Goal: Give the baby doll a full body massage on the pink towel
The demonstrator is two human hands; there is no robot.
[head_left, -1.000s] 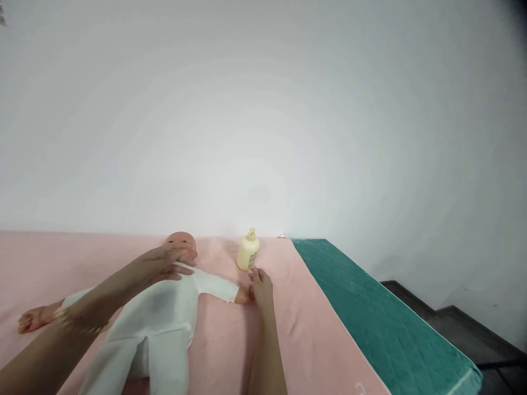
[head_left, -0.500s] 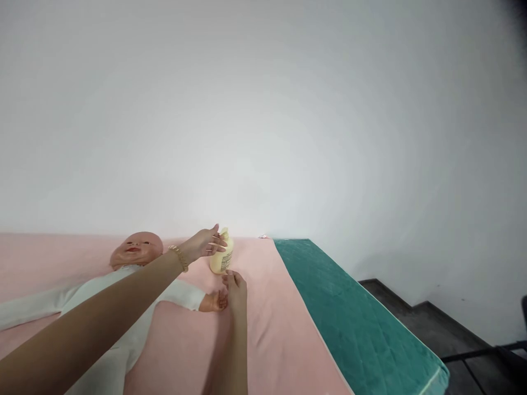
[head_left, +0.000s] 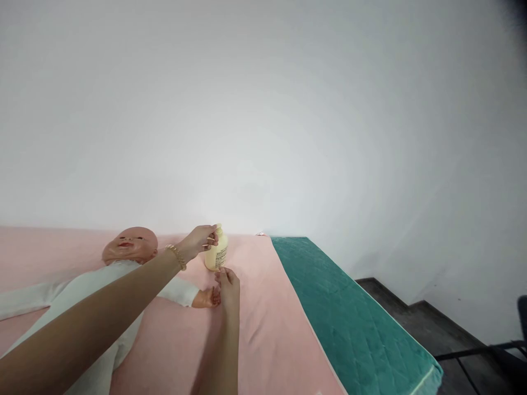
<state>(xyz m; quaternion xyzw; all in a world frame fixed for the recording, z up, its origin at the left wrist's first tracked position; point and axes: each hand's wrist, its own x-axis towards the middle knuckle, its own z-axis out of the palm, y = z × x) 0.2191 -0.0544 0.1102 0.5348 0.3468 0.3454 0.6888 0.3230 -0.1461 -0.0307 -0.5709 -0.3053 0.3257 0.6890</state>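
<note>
A pale yellow pump bottle (head_left: 221, 253) with dark print on its side stands upright on the pink sheet. My left hand (head_left: 201, 240), with a gold bracelet at the wrist, reaches in from the left. Its fingers are curled at the bottle's pump top and neck, covering part of them. At the bottle's lower edge, the thumb and fingers of my right hand (head_left: 229, 282) pinch together against it. A baby doll (head_left: 130, 245) in a white suit lies on its back to the left, partly hidden by my left forearm. The doll's hand is beside my right wrist.
The pink sheet (head_left: 267, 329) covers the bed, with a green quilted mattress edge (head_left: 337, 307) showing on the right. A white wall (head_left: 263, 109) rises behind. Dark steps (head_left: 403, 318) and a black metal rail (head_left: 477, 351) are at the lower right.
The fingers of my left hand have drawn in from spread to curled at the pump top. My right hand stays at the bottle's lower edge. The whole view has shifted slightly.
</note>
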